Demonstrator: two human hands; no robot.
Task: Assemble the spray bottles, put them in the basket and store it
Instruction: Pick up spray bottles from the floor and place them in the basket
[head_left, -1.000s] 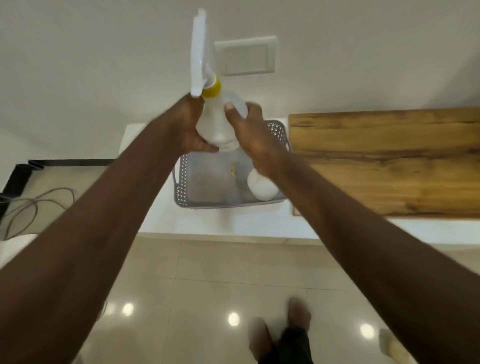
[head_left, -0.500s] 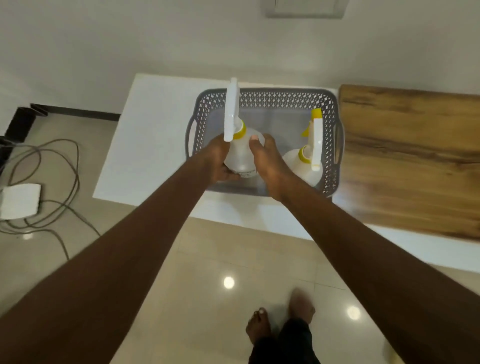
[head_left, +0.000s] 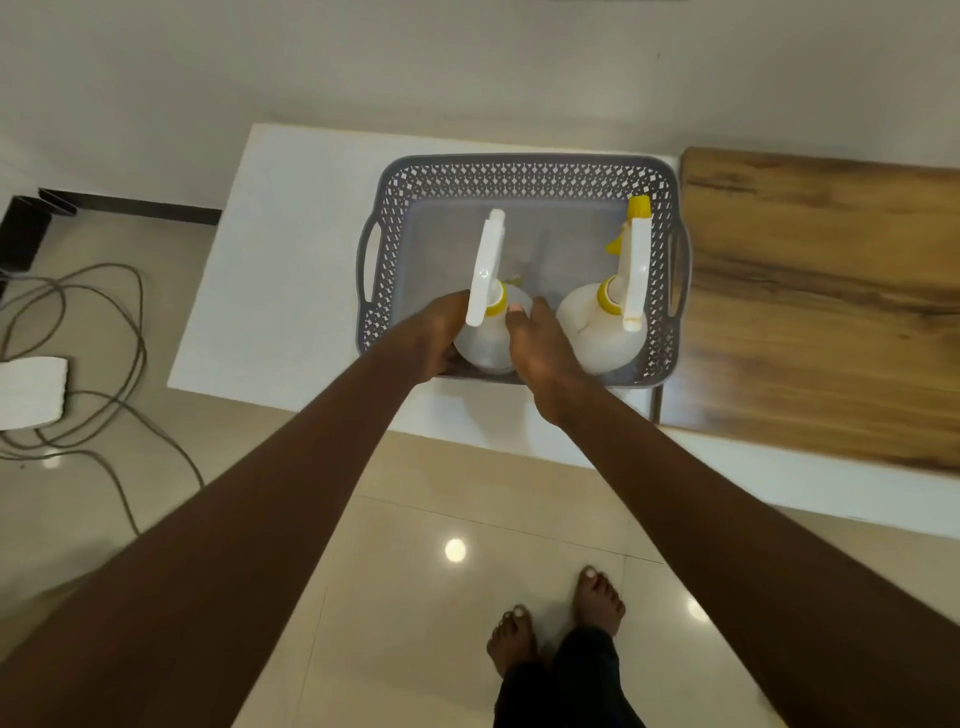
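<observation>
A grey perforated basket (head_left: 524, 174) with two side handles stands on a white table (head_left: 291, 270). Inside it, at the near left, an upright translucent spray bottle (head_left: 488, 343) with a white trigger head and yellow collar is held between both hands. My left hand (head_left: 439, 338) grips its left side and my right hand (head_left: 540, 348) grips its right side, thumb near the collar. A second assembled spray bottle (head_left: 597, 332) with a yellow nozzle stands upright at the basket's near right, untouched.
A wooden board (head_left: 821, 291) lies on the table right of the basket. On the tiled floor at the left are grey cables (head_left: 104, 332) and a white block (head_left: 31, 389). My bare feet (head_left: 556, 623) stand below the table edge.
Both hands have brought the held spray bottle down from in front of the wall into the basket's near left part, beside the second bottle. The view has tilted downward.
</observation>
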